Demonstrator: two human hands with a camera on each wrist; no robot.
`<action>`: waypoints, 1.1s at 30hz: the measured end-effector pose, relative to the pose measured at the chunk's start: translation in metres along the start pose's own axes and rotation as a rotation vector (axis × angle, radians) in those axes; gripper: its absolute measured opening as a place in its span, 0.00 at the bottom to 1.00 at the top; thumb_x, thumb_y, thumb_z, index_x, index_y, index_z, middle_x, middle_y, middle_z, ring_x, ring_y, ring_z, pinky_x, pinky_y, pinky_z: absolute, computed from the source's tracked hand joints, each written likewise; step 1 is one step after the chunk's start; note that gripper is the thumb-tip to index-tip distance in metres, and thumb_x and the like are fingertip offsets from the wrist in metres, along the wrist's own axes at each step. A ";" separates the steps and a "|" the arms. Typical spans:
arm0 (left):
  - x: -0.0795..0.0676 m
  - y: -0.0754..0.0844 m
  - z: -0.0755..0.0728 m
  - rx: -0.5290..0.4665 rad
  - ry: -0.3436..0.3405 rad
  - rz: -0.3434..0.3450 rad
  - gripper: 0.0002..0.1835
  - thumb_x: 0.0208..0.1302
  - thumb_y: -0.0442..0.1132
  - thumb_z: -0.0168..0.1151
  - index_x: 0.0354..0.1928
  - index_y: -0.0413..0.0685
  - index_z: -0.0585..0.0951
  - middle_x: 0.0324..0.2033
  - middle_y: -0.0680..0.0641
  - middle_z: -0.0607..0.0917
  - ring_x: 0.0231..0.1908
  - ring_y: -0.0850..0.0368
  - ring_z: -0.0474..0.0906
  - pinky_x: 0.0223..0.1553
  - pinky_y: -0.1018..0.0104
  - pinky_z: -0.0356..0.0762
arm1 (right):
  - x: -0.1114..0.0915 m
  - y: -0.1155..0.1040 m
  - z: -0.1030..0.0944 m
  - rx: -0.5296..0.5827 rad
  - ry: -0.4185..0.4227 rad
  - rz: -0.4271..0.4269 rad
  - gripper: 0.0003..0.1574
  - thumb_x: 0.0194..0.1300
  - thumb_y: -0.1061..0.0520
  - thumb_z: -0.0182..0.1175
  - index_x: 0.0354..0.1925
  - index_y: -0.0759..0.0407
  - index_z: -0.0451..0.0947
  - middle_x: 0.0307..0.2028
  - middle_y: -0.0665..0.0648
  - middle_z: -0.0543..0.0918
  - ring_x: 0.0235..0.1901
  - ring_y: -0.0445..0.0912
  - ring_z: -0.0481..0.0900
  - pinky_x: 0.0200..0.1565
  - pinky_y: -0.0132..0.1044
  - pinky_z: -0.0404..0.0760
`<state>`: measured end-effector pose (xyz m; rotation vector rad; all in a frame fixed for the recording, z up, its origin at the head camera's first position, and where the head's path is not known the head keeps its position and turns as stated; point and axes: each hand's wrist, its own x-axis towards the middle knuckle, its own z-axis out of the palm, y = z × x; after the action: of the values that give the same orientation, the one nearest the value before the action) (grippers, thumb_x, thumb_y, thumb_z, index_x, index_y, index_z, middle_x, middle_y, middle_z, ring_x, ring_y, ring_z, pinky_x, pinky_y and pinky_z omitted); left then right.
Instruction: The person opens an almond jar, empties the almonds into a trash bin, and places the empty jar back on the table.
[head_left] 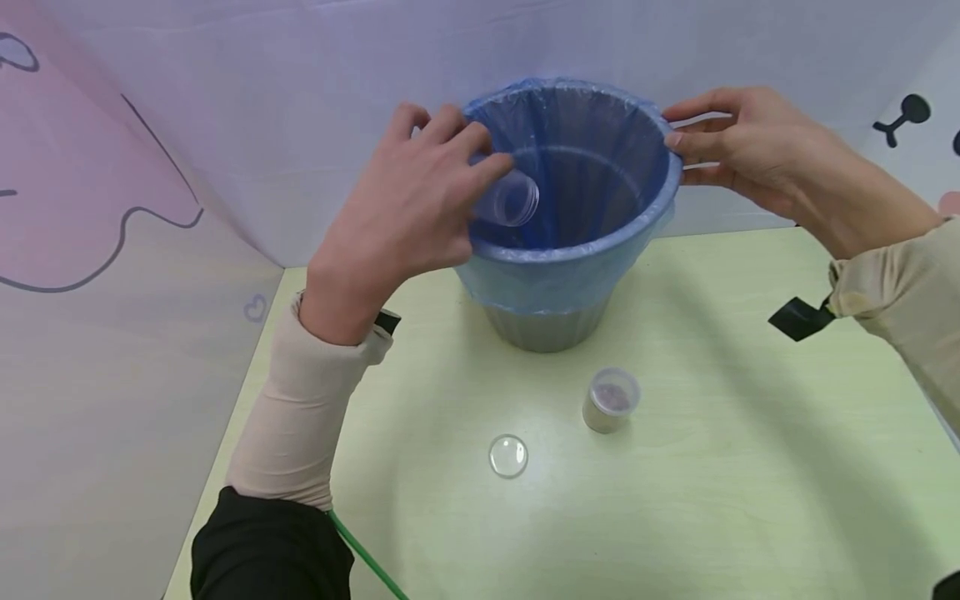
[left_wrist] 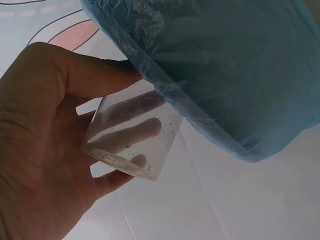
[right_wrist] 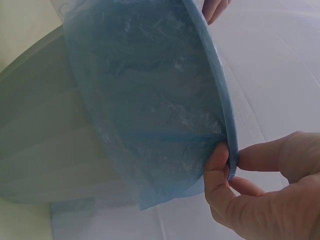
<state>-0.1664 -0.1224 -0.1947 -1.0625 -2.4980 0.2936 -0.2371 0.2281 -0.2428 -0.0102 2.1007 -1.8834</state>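
Note:
My left hand (head_left: 412, 200) grips a clear plastic cup (left_wrist: 135, 130), tilted over the left side of the bin's mouth. Small dark specks cling to the cup's wall in the left wrist view. The grey bin (head_left: 546, 332) is lined with a blue plastic bag (head_left: 555, 279), folded down over its rim. With thumb and fingers, my right hand (head_left: 765, 154) pinches the bagged rim on the right side; in the right wrist view the right hand (right_wrist: 265, 190) has its fingers on both sides of that rim. The bin leans slightly.
In front of the bin, a small translucent cup (head_left: 612, 402) with brownish contents stands on the pale table (head_left: 675, 517). A clear round disc (head_left: 508, 456) lies to its left. A green cord (head_left: 367, 558) runs beside the left sleeve. Behind the bin rises a printed wall covering (head_left: 337, 83).

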 end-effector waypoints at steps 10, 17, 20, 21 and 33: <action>0.002 0.002 -0.006 -0.105 -0.046 -0.061 0.26 0.75 0.51 0.61 0.69 0.48 0.74 0.53 0.45 0.84 0.52 0.42 0.76 0.50 0.48 0.73 | -0.001 0.001 0.000 0.013 0.001 -0.001 0.33 0.71 0.57 0.66 0.69 0.54 0.67 0.50 0.49 0.82 0.41 0.42 0.87 0.40 0.32 0.88; 0.005 0.000 -0.007 -0.227 -0.058 -0.084 0.27 0.80 0.53 0.53 0.68 0.42 0.73 0.57 0.43 0.82 0.50 0.44 0.76 0.55 0.49 0.77 | -0.001 0.000 0.000 0.016 0.000 0.002 0.32 0.71 0.57 0.66 0.69 0.54 0.67 0.50 0.49 0.83 0.41 0.42 0.87 0.40 0.32 0.88; 0.005 0.000 -0.006 -0.258 -0.040 -0.085 0.26 0.82 0.53 0.50 0.67 0.40 0.75 0.56 0.42 0.80 0.47 0.46 0.76 0.52 0.50 0.79 | -0.001 -0.001 0.000 0.005 0.002 0.003 0.32 0.71 0.57 0.66 0.68 0.54 0.67 0.50 0.48 0.83 0.41 0.42 0.87 0.41 0.32 0.88; 0.005 0.000 -0.006 -0.265 -0.037 -0.087 0.27 0.82 0.53 0.49 0.67 0.40 0.75 0.56 0.42 0.79 0.47 0.46 0.77 0.52 0.50 0.80 | -0.001 -0.001 0.001 0.001 0.003 0.003 0.32 0.71 0.57 0.66 0.68 0.54 0.67 0.50 0.48 0.83 0.41 0.42 0.87 0.41 0.31 0.88; 0.009 0.002 -0.005 -0.399 -0.009 -0.189 0.26 0.82 0.54 0.47 0.61 0.41 0.81 0.52 0.42 0.83 0.46 0.47 0.78 0.54 0.52 0.79 | -0.001 -0.001 0.000 -0.025 0.008 0.000 0.33 0.72 0.56 0.65 0.70 0.53 0.66 0.51 0.48 0.81 0.41 0.41 0.87 0.41 0.30 0.88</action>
<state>-0.1687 -0.1142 -0.1884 -0.9525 -2.7067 -0.2672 -0.2363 0.2277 -0.2418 -0.0079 2.1294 -1.8604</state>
